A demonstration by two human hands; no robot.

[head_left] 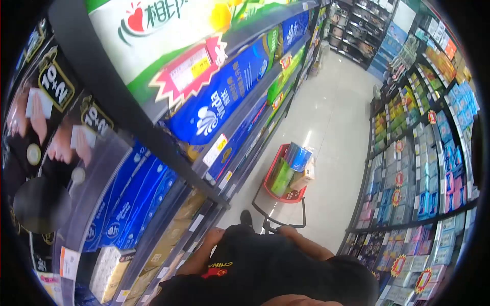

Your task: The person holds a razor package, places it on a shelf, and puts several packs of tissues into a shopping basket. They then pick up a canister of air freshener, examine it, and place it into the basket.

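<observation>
A red shopping basket rests on the floor ahead of me, its dark pull handle reaching back toward my body. My right hand is closed around the near end of that handle. Inside the basket are a blue package, a green package and a white box-like pack. Close to the left shelf hangs my left hand, in front of my dark shirt. Its fingers are too small and partly hidden to read.
Tissue packs fill the left shelf, with blue Vinda packs and a pink starburst price tag. Another stocked shelf lines the right side. A white tiled aisle runs between them toward a far rack.
</observation>
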